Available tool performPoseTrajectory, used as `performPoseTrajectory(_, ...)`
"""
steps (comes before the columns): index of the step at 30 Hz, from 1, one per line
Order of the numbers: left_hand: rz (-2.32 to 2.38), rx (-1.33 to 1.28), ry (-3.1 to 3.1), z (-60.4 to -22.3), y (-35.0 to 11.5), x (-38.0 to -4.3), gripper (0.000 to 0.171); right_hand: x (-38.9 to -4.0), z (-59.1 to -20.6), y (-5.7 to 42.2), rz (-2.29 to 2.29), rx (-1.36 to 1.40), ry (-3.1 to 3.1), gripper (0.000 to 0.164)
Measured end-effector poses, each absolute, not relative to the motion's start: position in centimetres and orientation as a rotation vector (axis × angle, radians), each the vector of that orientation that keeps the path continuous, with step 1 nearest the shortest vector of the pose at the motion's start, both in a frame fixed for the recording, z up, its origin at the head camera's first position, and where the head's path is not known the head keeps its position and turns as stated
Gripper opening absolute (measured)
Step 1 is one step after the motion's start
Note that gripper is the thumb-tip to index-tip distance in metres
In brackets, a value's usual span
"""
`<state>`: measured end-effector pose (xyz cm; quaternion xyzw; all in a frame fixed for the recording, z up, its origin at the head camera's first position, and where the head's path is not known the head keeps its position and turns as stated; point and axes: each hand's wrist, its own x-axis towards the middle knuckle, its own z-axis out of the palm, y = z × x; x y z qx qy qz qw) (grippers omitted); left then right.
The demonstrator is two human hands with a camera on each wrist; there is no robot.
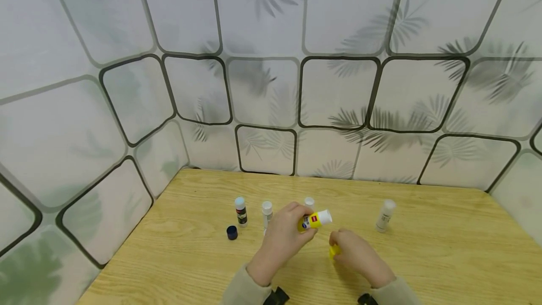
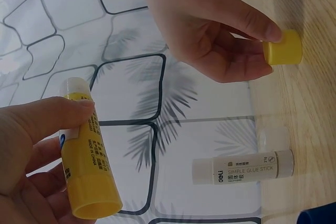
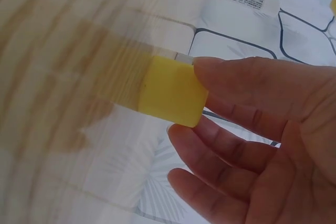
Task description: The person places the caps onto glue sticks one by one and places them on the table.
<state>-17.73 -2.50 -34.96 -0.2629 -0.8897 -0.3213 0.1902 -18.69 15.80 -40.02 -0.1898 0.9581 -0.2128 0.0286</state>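
The left hand [image 1: 284, 230] is gripping a glue stick [image 1: 311, 221] above the table [image 1: 449, 248], its long axis slanting, white end [image 1: 325, 216] pointing rightward; the right hand [image 1: 359, 254] is pinching a cap [image 1: 334, 251] lower down, to the stick's right.

Left hand [image 2: 37, 145] grips yellow glue stick [image 2: 86, 156], MADE IN CHINA printed on side. Right hand [image 2: 210, 30] pinches yellow cap [image 2: 284, 48]. White deli SIMPLE GLUE STICK [image 2: 241, 168] upright on wood-grain tabletop [image 2: 317, 108]; dark blue object [image 2: 319, 215] partly visible.
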Motion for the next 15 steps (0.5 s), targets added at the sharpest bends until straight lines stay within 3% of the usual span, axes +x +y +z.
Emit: performPoseTrajectory(15,-0.902,-0.747,-2.496,-34.93,-2.52,-17.59,0.026,-18.78,-39.79,15.94,-0.680,-0.607,2.953,0.021)
